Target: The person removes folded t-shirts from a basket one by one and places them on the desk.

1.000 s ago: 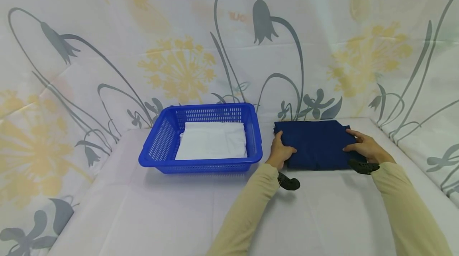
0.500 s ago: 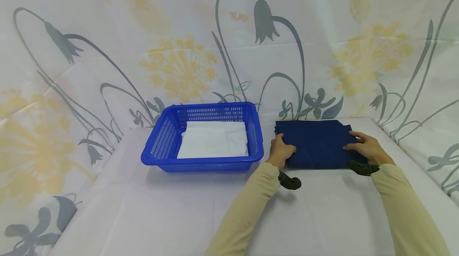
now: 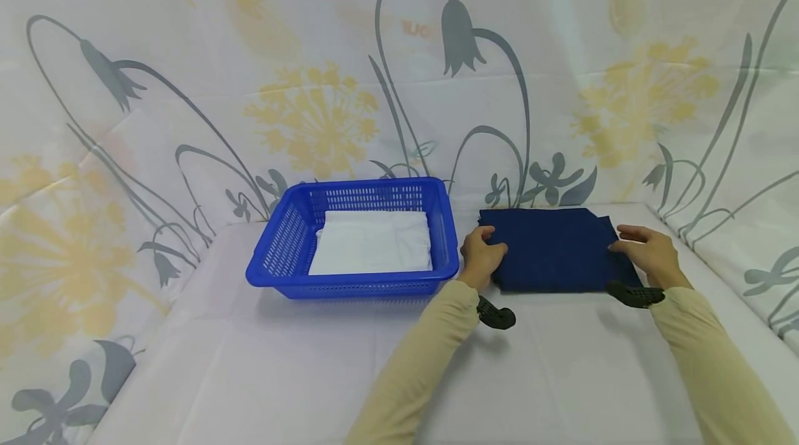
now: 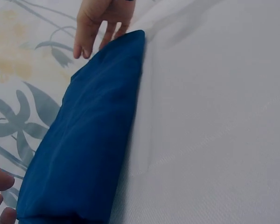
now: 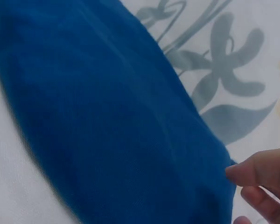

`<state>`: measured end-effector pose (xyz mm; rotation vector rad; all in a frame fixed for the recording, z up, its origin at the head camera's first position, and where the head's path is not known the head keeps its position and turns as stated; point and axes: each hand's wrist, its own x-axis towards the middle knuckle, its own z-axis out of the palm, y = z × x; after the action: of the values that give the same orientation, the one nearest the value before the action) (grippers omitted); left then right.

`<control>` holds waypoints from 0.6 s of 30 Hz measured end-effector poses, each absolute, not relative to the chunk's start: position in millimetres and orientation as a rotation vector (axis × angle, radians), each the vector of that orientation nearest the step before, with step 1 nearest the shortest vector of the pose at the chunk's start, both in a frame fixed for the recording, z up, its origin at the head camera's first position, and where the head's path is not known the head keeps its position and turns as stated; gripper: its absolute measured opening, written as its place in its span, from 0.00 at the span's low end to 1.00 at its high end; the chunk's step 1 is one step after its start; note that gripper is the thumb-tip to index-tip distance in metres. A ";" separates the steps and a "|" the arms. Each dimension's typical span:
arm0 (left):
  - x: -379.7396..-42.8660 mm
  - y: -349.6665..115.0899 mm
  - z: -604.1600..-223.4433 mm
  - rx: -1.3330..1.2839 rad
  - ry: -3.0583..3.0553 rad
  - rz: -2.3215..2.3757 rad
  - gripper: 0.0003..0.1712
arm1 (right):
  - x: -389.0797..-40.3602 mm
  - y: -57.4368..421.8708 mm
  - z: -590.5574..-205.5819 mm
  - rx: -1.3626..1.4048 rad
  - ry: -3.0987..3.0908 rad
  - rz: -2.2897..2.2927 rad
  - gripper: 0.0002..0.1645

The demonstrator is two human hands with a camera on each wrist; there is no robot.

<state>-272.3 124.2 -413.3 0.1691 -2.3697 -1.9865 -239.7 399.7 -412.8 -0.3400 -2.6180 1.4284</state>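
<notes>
A folded dark blue cloth (image 3: 555, 251) lies flat on the white-covered table, its layers showing at the left edge. My left hand (image 3: 480, 256) is at that edge, thumb tip over the fabric and fingers loosely bent. Beyond the opposite edge, my right hand (image 3: 651, 254) has its thumb and fingers apart, with nothing pinched between them. In the left wrist view a gap shows between the left fingertips (image 4: 1, 179) and the blue cloth (image 4: 84, 130). The right wrist view has the right thumb tip (image 5: 233, 172) overlapping the cloth's corner.
A blue plastic basket (image 3: 368, 282) with slotted walls stands to the left, near my left hand. Inside it lies a folded white cloth (image 3: 371, 244). Behind the table hangs a white sheet (image 3: 299, 8) with a grey and yellow flower print.
Both hands have loosened from the blue cloth's edges and moved slightly outward, left hand to the left and right hand to the right. The cloth stays in place.
</notes>
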 end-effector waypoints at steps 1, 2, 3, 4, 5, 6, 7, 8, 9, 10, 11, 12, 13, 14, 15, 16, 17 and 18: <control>-272.1 123.6 -413.5 0.146 -2.377 -1.971 0.23 | -238.4 398.6 -411.9 -0.346 -2.589 1.439 0.38; -271.7 122.7 -413.5 0.118 -2.388 -1.951 0.22 | -237.1 397.7 -411.0 -0.345 -2.563 1.456 0.36; -271.3 121.6 -413.4 0.090 -2.406 -1.926 0.21 | -235.9 396.9 -410.2 -0.342 -2.542 1.471 0.33; -271.2 120.1 -413.1 0.059 -2.426 -1.897 0.21 | -235.0 395.7 -409.1 -0.339 -2.523 1.487 0.29; -270.7 118.4 -412.6 0.023 -2.444 -1.869 0.20 | -234.0 394.6 -408.0 -0.334 -2.506 1.500 0.25; -270.3 116.7 -412.2 -0.013 -2.468 -1.840 0.19 | -232.9 393.3 -407.0 -0.327 -2.493 1.513 0.21; -270.0 115.0 -411.8 -0.053 -2.492 -1.804 0.19 | -231.6 391.9 -405.8 -0.315 -2.479 1.523 0.18; -269.2 113.1 -410.7 -0.095 -2.514 -1.773 0.19 | -230.3 390.5 -404.6 -0.305 -2.469 1.529 0.16; -268.4 111.3 -409.8 -0.133 -2.539 -1.741 0.19 | -228.9 389.2 -403.3 -0.296 -2.460 1.535 0.15; -267.6 109.9 -409.0 -0.171 -2.563 -1.712 0.19 | -227.3 387.9 -402.0 -0.288 -2.458 1.536 0.14; -266.6 108.5 -408.0 -0.211 -2.589 -1.678 0.19 | -225.6 386.5 -400.4 -0.275 -2.457 1.534 0.14; -265.8 107.4 -407.2 -0.251 -2.617 -1.638 0.19 | -223.8 385.0 -398.8 -0.259 -2.453 1.533 0.13; -264.7 106.2 -405.9 -0.293 -2.641 -1.601 0.20 | -221.9 383.6 -397.1 -0.242 -2.448 1.530 0.13; -263.6 105.2 -404.5 -0.334 -2.665 -1.561 0.20 | -220.2 382.3 -395.3 -0.226 -2.446 1.526 0.13; -262.9 104.5 -403.6 -0.374 -2.687 -1.516 0.20 | -218.5 381.1 -393.5 -0.205 -2.442 1.525 0.12; -262.1 103.8 -402.4 -0.412 -2.706 -1.473 0.20 | -216.7 379.7 -391.5 -0.184 -2.439 1.522 0.12; -261.3 103.1 -401.2 -0.450 -2.716 -1.437 0.20 | -215.2 378.1 -389.5 -0.155 -2.435 1.510 0.12; -260.6 102.5 -400.1 -0.481 -2.725 -1.403 0.19 | -213.8 376.5 -387.4 -0.132 -2.431 1.506 0.12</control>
<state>-260.6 102.5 -400.1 -0.4811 -2.7251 -1.4034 -213.8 376.5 -387.4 -0.1323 -2.4309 1.5060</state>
